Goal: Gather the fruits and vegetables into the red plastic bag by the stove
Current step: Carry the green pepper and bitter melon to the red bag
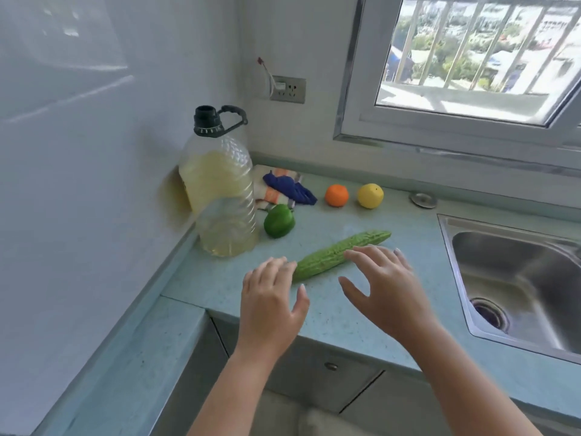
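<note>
A long bumpy green bitter gourd [336, 253] lies slantwise on the pale blue counter [345, 322]. My left hand [272, 300] hovers over its near end, fingers apart and holding nothing. My right hand [383, 287] is spread above its middle, also holding nothing. Behind the gourd sit a green bell pepper [279, 221], an orange [336, 195] and a yellow lemon [370, 196]. The red plastic bag and the stove are out of view.
A large clear oil jug [220, 196] with a black cap stands at the counter's left corner. Striped and blue cloths [284, 187] lie behind the pepper. A steel sink [518, 278] fills the right side. A wall socket [287, 89] and a window [471, 58] are behind.
</note>
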The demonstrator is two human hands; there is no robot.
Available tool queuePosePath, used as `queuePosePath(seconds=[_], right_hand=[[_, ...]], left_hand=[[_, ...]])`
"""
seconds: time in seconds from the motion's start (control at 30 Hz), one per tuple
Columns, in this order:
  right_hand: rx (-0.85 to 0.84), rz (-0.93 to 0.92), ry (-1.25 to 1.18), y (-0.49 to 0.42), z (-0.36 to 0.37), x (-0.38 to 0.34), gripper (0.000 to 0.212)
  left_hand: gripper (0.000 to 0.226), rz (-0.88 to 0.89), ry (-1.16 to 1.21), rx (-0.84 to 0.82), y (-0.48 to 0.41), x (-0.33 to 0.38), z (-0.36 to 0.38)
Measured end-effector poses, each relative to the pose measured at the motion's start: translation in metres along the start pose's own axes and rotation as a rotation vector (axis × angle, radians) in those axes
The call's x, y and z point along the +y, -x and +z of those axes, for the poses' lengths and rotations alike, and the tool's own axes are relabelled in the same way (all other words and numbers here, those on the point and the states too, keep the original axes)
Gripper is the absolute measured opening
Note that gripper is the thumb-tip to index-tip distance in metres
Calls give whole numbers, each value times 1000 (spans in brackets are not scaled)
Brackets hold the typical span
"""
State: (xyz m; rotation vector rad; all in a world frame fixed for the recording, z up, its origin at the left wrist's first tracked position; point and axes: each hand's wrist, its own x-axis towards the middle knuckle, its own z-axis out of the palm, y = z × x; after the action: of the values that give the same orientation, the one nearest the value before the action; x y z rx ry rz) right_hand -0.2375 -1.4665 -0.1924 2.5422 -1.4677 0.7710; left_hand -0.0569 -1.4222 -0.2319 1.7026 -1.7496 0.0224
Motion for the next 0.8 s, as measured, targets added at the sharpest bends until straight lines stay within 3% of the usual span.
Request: queuePosePath(seconds=[0.4,0.8], right_hand=[[-206,-45,-89,-71,122,100,48],[-517,-191,-95,-93,194,143,63]], left_hand=[[43,-5,-56,-83,-93,-41,89],[44,-102,-115,-187,-119,-72,139]])
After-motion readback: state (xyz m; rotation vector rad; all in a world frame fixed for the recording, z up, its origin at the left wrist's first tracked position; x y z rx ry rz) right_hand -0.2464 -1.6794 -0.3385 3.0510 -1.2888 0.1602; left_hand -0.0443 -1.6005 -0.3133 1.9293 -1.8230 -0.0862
